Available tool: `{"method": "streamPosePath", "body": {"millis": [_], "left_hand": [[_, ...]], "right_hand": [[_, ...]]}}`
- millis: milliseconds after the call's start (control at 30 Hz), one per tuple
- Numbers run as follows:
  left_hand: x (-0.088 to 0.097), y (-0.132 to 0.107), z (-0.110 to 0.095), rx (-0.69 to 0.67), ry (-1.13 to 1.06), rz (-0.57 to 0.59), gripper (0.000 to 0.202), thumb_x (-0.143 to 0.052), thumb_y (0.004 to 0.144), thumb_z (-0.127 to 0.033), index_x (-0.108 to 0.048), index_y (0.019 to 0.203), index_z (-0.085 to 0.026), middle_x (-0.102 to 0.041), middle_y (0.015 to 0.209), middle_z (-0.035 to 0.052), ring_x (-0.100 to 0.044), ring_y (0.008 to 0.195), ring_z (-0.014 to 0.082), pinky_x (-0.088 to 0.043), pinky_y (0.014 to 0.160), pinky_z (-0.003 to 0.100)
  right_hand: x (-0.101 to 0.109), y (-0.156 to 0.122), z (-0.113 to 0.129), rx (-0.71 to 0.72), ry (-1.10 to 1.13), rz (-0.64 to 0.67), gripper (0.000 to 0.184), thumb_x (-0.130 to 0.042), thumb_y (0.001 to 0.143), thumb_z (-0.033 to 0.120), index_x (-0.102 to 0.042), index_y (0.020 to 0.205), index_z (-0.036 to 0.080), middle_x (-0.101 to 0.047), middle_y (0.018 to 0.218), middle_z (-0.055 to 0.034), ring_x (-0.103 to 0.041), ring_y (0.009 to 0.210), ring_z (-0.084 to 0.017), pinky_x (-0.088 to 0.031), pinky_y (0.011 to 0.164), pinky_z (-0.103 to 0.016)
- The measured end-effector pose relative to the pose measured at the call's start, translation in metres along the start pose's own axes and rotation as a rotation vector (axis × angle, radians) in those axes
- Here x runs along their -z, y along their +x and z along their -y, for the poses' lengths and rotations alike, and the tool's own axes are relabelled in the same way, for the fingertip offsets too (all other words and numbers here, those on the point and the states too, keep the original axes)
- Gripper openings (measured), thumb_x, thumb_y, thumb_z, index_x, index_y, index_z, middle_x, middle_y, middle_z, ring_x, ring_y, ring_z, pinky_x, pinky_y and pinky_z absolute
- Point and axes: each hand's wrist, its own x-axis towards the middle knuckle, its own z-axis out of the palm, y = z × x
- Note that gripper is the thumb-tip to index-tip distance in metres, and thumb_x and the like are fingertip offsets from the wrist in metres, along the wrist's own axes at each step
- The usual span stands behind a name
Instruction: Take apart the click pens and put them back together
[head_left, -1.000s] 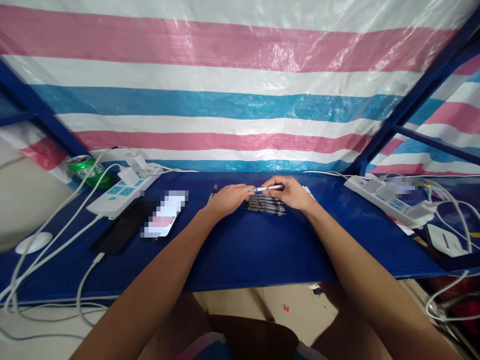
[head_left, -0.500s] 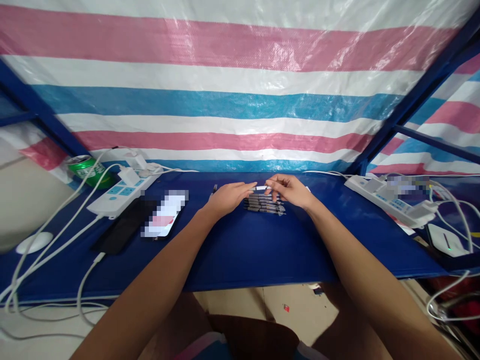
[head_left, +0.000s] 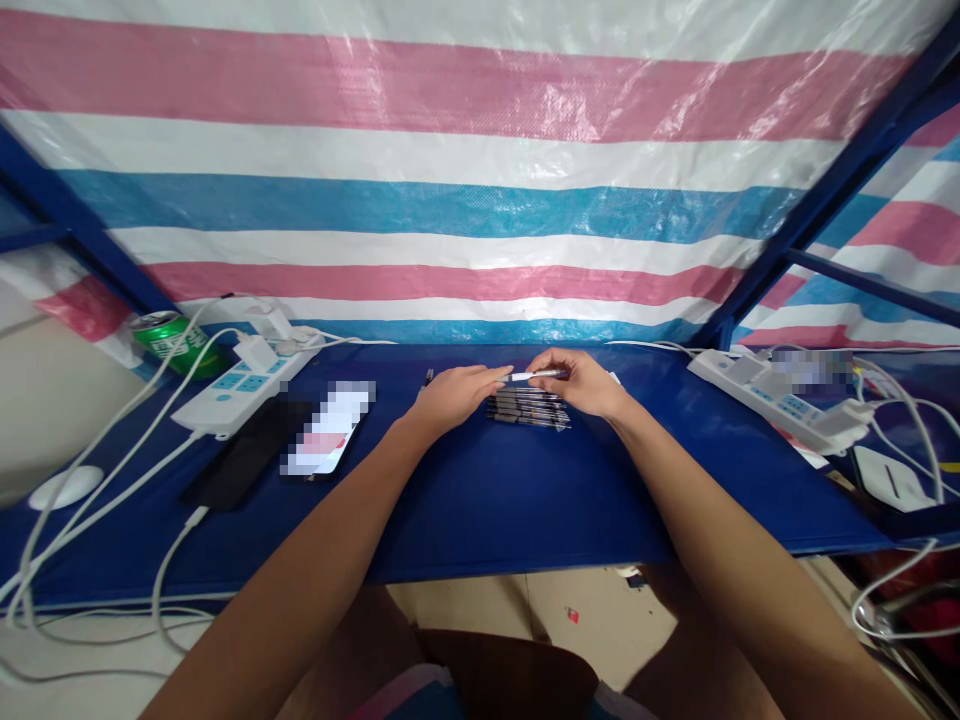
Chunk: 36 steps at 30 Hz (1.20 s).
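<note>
My left hand [head_left: 452,393] and my right hand [head_left: 580,383] meet over the middle of the blue table [head_left: 495,500]. Between their fingertips they pinch a thin white pen [head_left: 534,376], held level. Just below it a row of several dark pens [head_left: 527,409] lies side by side on the table. One more dark pen [head_left: 428,378] lies alone just left of my left hand.
A phone [head_left: 328,438] and a black device [head_left: 244,455] lie at the left, beside a white power strip [head_left: 240,385] with cables and a green can [head_left: 174,340]. A second power strip [head_left: 780,403] and a white box [head_left: 891,480] sit at the right. A striped tarp hangs behind.
Half a second ago my right fingers were loosened around the white pen; now they pinch it again, as one second ago. The hands stay in place.
</note>
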Motion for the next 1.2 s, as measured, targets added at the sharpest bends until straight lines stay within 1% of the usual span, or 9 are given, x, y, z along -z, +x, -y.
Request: {"method": "streamPosePath", "body": {"millis": [133, 233, 467, 600, 700, 800, 933, 1067, 1200], "left_hand": [[0.0, 0.0, 0.0, 0.001, -0.001, 0.003, 0.048, -0.038, 0.113, -0.041, -0.057, 0.155, -0.032, -0.072, 0.136, 0.0053, -0.068, 0.122, 0.0266, -0.053, 0.105, 0.04], [0.001, 0.001, -0.002, 0.004, -0.021, -0.008, 0.047, -0.039, 0.112, -0.039, -0.059, 0.154, -0.031, -0.073, 0.134, 0.0053, -0.067, 0.121, 0.0263, -0.052, 0.104, 0.04], [0.006, 0.003, -0.013, -0.045, -0.078, -0.144, 0.041, -0.042, 0.112, -0.037, -0.07, 0.14, -0.027, -0.068, 0.122, 0.009, -0.061, 0.117, 0.0251, -0.051, 0.103, 0.039], [0.008, 0.002, -0.012, -0.075, -0.071, -0.151, 0.04, -0.042, 0.112, -0.036, -0.069, 0.139, -0.026, -0.066, 0.119, 0.0095, -0.059, 0.114, 0.0251, -0.05, 0.102, 0.04], [0.007, 0.002, -0.009, -0.088, -0.057, -0.132, 0.041, -0.04, 0.112, -0.033, -0.068, 0.141, -0.027, -0.066, 0.118, 0.0091, -0.058, 0.114, 0.0254, -0.048, 0.104, 0.042], [0.006, 0.002, -0.008, -0.092, -0.057, -0.109, 0.041, -0.039, 0.112, -0.031, -0.068, 0.142, -0.026, -0.067, 0.117, 0.0089, -0.058, 0.113, 0.0254, -0.048, 0.104, 0.042], [0.006, 0.002, -0.009, -0.084, -0.058, -0.107, 0.041, -0.04, 0.112, -0.034, -0.069, 0.139, -0.026, -0.068, 0.115, 0.0088, -0.058, 0.112, 0.0255, -0.047, 0.105, 0.043], [0.005, 0.002, -0.008, -0.034, -0.043, -0.143, 0.038, -0.044, 0.11, -0.036, -0.074, 0.131, -0.025, -0.067, 0.115, 0.0092, -0.058, 0.112, 0.0263, -0.049, 0.104, 0.044], [0.001, 0.002, -0.003, 0.029, -0.023, -0.21, 0.033, -0.053, 0.105, -0.035, -0.077, 0.125, -0.024, -0.065, 0.119, 0.0097, -0.057, 0.116, 0.0271, -0.05, 0.104, 0.044]], "right_hand": [[0.001, 0.0, 0.0, -0.025, -0.007, -0.001, 0.033, -0.074, 0.091, 0.054, -0.074, 0.099, 0.021, -0.076, 0.093, -0.0055, -0.07, 0.079, -0.02, -0.058, 0.076, -0.036], [0.001, 0.001, -0.002, 0.026, -0.034, -0.059, 0.029, -0.079, 0.087, 0.049, -0.074, 0.095, 0.022, -0.077, 0.097, -0.0058, -0.071, 0.088, -0.022, -0.058, 0.084, -0.038], [-0.003, 0.001, 0.0, 0.145, -0.113, -0.166, 0.023, -0.08, 0.087, 0.044, -0.074, 0.097, 0.024, -0.078, 0.108, -0.0069, -0.072, 0.1, -0.025, -0.057, 0.091, -0.041], [-0.003, -0.001, 0.001, 0.036, -0.037, -0.12, 0.039, -0.077, 0.09, 0.054, -0.072, 0.113, 0.023, -0.079, 0.104, -0.0074, -0.073, 0.079, -0.021, -0.06, 0.077, -0.037], [-0.002, -0.002, 0.001, -0.048, -0.018, -0.038, 0.042, -0.071, 0.093, 0.061, -0.074, 0.107, 0.022, -0.079, 0.095, -0.0067, -0.067, 0.062, -0.016, -0.057, 0.066, -0.034], [0.0, -0.002, 0.002, -0.018, 0.001, -0.031, 0.04, -0.08, 0.086, 0.057, -0.076, 0.105, 0.022, -0.079, 0.097, -0.006, -0.07, 0.073, -0.018, -0.059, 0.074, -0.035], [0.002, -0.001, 0.0, -0.024, -0.002, 0.004, 0.034, -0.077, 0.088, 0.054, -0.077, 0.104, 0.023, -0.077, 0.09, -0.004, -0.069, 0.073, -0.019, -0.059, 0.076, -0.037], [0.006, 0.001, -0.004, 0.069, -0.049, -0.119, 0.025, -0.082, 0.084, 0.045, -0.077, 0.097, 0.024, -0.076, 0.102, -0.0051, -0.071, 0.092, -0.022, -0.057, 0.086, -0.039], [0.01, 0.001, -0.004, 0.088, -0.054, -0.17, 0.026, -0.082, 0.084, 0.043, -0.075, 0.1, 0.023, -0.075, 0.1, -0.0057, -0.07, 0.089, -0.022, -0.057, 0.084, -0.038]]}}
